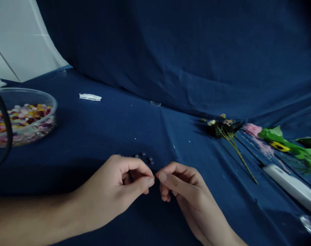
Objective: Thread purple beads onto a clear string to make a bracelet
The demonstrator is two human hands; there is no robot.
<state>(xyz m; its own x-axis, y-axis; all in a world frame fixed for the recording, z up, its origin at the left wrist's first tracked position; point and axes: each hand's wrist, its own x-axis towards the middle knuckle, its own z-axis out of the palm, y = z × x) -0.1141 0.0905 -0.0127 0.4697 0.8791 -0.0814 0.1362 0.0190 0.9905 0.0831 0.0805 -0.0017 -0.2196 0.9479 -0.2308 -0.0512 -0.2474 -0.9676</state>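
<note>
My left hand (pixel 127 184) and my right hand (pixel 182 184) meet almost fingertip to fingertip low in the middle of the view. Each one pinches thumb against forefinger. Whatever lies between the fingertips is too small or too well covered to make out. Just beyond my left fingers, several small purple beads (pixel 151 160) rest on the dark blue cloth (pixel 124 126), some partly hidden behind that hand.
At the left stands a clear round tub (pixel 54 102) of many-coloured beads, with a dark curved bar (pixel 7 126) before it. A white strip (pixel 90 97) lies farther back. On the right are artificial flowers (pixel 252 130), a white power strip (pixel 291 182) and cables.
</note>
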